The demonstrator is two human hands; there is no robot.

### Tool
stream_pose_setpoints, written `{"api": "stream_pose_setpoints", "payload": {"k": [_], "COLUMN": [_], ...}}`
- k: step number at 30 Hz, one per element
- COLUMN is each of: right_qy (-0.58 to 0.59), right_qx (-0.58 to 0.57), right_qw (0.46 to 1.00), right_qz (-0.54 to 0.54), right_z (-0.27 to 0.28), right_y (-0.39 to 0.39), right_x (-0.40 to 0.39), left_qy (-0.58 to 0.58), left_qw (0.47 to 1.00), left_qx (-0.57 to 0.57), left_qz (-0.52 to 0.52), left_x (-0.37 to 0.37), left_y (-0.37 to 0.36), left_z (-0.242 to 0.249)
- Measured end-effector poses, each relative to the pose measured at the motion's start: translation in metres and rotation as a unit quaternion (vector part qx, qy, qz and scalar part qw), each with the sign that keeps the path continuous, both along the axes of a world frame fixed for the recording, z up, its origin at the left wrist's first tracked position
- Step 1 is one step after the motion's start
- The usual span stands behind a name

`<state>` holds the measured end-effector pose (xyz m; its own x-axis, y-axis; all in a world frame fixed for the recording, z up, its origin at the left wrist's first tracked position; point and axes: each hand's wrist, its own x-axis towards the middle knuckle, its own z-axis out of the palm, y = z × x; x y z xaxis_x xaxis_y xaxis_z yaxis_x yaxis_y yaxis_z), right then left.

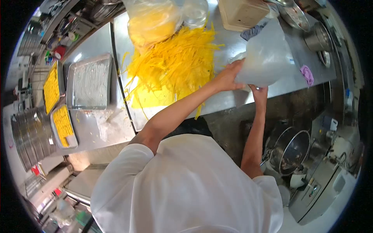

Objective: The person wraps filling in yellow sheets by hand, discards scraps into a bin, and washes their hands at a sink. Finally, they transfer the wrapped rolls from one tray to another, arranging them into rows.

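Observation:
A translucent plastic bag [270, 58] is spread out above the right part of the steel table. My left hand [230, 76] grips its left side, with part of the fingers hidden against the plastic. At the bag's lower edge my right hand [259, 92] is closed on the plastic, fingers pinched together. Left of my left hand lies a large heap of yellow shredded strips [175, 64], loose on the table. A clear bag of yellow material [151, 25] rests at the back of this heap.
Behind the held bag are a beige plastic bin [243, 14] and a dark cloth [252, 32]. A purple cloth [307, 75] and a steel pot [318, 37] stand at right. An empty metal tray [88, 82] and yellow-filled trays [51, 88] sit left. A large bowl [289, 151] is lower right.

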<state>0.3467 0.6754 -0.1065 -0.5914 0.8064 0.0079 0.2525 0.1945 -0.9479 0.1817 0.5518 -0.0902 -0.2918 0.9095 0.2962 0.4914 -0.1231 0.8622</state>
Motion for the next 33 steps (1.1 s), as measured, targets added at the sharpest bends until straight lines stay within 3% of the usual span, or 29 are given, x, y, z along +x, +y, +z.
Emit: {"api": "stream_pose_setpoints", "payload": {"k": [2,3,4,5,7,8,10,12,14,16,18,20,24,25,27,28,29,30,31,32,33], "right_qy": [-0.074,0.042,0.044,0.020,0.023,0.050,-0.016,-0.096,-0.033,-0.031,-0.139,-0.178,-0.191,-0.171,-0.150,-0.079,-0.008,-0.009,-0.016,-0.021,-0.019], "right_qx": [0.092,-0.018,-0.019,0.009,0.016,-0.006,-0.019,0.029,-0.072,0.088,0.169,0.147,0.177,0.166,0.158,0.041,-0.079,-0.077,0.013,0.101,0.102], "right_qw": [0.993,0.999,0.999,0.995,0.979,0.971,0.966,0.991,0.997,0.989,0.971,0.960,0.938,0.930,0.918,0.928,0.919,0.917,0.935,0.943,0.941], "right_qz": [-0.004,-0.028,-0.018,-0.096,-0.204,-0.234,-0.259,-0.085,0.019,0.112,0.101,0.157,0.228,0.279,0.331,0.362,0.386,0.390,0.354,0.316,0.323], "right_z": [0.012,0.006,0.006,0.007,-0.005,-0.026,-0.063,-0.058,-0.012,-0.023,-0.038,-0.020,-0.020,-0.021,-0.024,-0.025,-0.027,-0.026,-0.025,-0.025,-0.021], "right_y": [-0.007,-0.014,-0.022,-0.033,-0.054,-0.065,-0.094,-0.121,-0.146,-0.134,-0.126,-0.130,-0.148,-0.149,-0.149,-0.149,-0.150,-0.154,-0.160,-0.167,-0.174], "right_x": [0.003,0.008,0.013,0.020,0.034,0.043,0.053,0.031,-0.032,-0.089,-0.146,-0.188,-0.214,-0.213,-0.210,-0.208,-0.205,-0.204,-0.204,-0.203,-0.202], "left_qy": [0.032,0.033,0.037,0.039,0.002,0.012,0.075,0.131,0.129,0.171,0.209,0.254,0.224,0.222,0.146,0.144,-0.054,-0.249,-0.250,-0.343,-0.432], "left_qw": [0.998,0.998,0.997,0.995,0.980,0.962,0.918,0.861,0.821,0.811,0.801,0.779,0.865,0.864,0.920,0.920,0.951,0.940,0.939,0.912,0.876], "left_qx": [0.047,0.043,0.028,0.012,-0.054,-0.077,-0.128,-0.232,-0.327,-0.353,-0.382,-0.362,-0.297,-0.295,-0.227,-0.226,-0.169,-0.102,-0.099,-0.126,-0.151], "left_qz": [0.013,0.023,0.059,0.095,0.192,0.262,0.368,0.434,0.451,0.433,0.412,0.444,0.336,0.342,0.282,0.286,0.253,0.209,0.215,0.184,0.150], "left_x": [-0.004,-0.010,-0.023,-0.038,-0.074,-0.095,-0.144,-0.187,-0.212,-0.224,-0.211,-0.191,-0.144,-0.137,-0.127,-0.123,-0.120,-0.118,-0.114,-0.109,-0.108], "left_y": [-0.016,-0.030,-0.050,-0.073,-0.128,-0.155,-0.208,-0.245,-0.258,-0.246,-0.226,-0.197,-0.166,-0.164,-0.163,-0.165,-0.167,-0.169,-0.170,-0.169,-0.169], "left_z": [0.000,0.004,0.014,0.022,0.031,0.028,0.010,0.003,-0.009,-0.020,-0.032,-0.044,-0.071,-0.069,-0.063,-0.059,-0.055,-0.049,-0.043,-0.037,-0.037]}}
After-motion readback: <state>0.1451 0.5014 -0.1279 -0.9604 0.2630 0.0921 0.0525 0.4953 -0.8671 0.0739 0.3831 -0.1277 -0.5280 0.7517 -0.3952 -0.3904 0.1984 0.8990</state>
